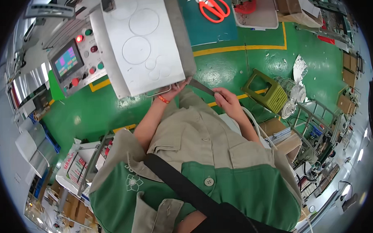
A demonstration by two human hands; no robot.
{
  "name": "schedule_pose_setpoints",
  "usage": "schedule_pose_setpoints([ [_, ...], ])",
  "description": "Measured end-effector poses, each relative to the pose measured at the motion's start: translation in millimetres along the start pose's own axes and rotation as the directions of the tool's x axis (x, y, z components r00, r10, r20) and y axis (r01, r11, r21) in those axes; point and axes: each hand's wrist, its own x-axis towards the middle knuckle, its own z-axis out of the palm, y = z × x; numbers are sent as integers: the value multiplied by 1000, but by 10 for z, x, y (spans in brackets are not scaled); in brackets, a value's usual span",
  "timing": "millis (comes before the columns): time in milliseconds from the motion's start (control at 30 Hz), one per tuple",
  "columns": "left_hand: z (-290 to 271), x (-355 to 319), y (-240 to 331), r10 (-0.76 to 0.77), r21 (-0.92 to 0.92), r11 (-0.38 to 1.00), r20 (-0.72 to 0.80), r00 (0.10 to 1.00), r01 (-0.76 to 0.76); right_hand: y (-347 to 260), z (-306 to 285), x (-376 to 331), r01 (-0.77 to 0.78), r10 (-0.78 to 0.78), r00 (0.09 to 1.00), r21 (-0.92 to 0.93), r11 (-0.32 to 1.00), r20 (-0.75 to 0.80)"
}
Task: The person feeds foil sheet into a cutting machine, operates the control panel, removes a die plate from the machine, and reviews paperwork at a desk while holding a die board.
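My right hand (229, 103) is closed around the near end of a dark, flat metal strip (202, 87), which looks like a blade. The strip slants up and left to the front right corner of a white board (149, 48) marked with several circle outlines. My left hand (175, 91) is at that board's front edge, beside a metal wire handle (159, 92). Its fingers are curled and partly hidden under the edge, close to the strip's far end; what they grip cannot be made out. An orange-red band circles the left wrist.
Left of the board is a control panel (75, 63) with a screen and several buttons. Orange-handled scissors (214, 9) lie on a teal mat (210, 33) at the back. A white bin (257, 21) stands beyond. On the green floor at right sits an olive plastic stool (268, 93) beside silvery scraps (294, 94).
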Motion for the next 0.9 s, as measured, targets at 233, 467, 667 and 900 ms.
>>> schedule_pose_setpoints([
  [233,-461,-569,396,-15,884,439,-168,986,158,94,-70,294,65,-77,997,-295,953,-31],
  [467,86,-1632,510,192,977,-123,195,962,-174,150,-31,425,94,-81,995,-301,949,58],
  [667,538,-1410,436,230,379,-897,838,496,-226,578,10,525,129,-117,989,-141,982,91],
  [900,523,-1098,565,344,423,-906,757,555,-17,561,314,720,190,-193,978,50,981,78],
])
